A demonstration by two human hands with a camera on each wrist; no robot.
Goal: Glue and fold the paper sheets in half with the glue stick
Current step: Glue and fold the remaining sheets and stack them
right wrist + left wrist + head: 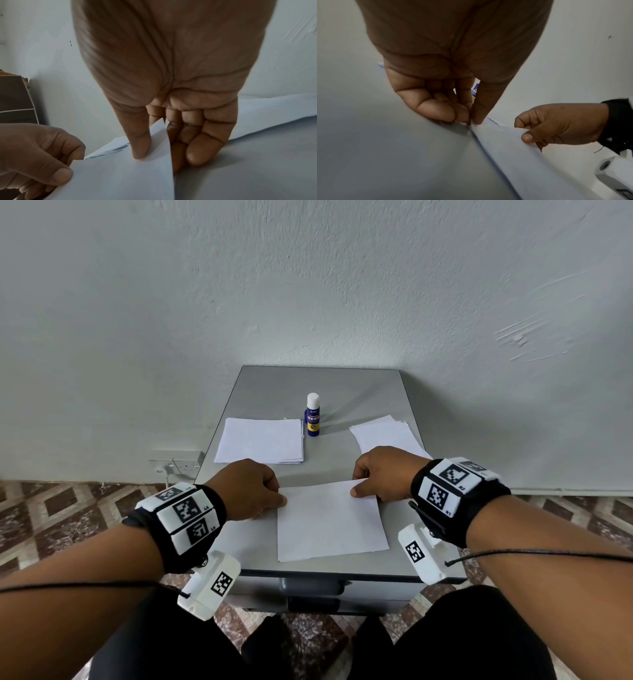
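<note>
Both hands, left hand (251, 489) and right hand (382, 474), grip the far corners of a sheet (330, 522) mid-fold on the counter (274, 392), glue stick (313, 415) capped between two stacks, so more sheets probably remain.

My left hand (251, 489) pinches the far left corner of the thin white paper sheet (330, 520), thumb on top and curled fingers (447, 111) underneath, knuckles turned up. My right hand (382, 472) pinches the far right corner the same way: the thumb (140, 143) presses on the upper face, and the other fingers (200, 150) curl beneath the lifted edge. Both forearms reach forward, roughly level, palms facing down and inward towards each other. Each wrist wears a black band with white marker tiles, a small white camera housing hanging under it.
</note>
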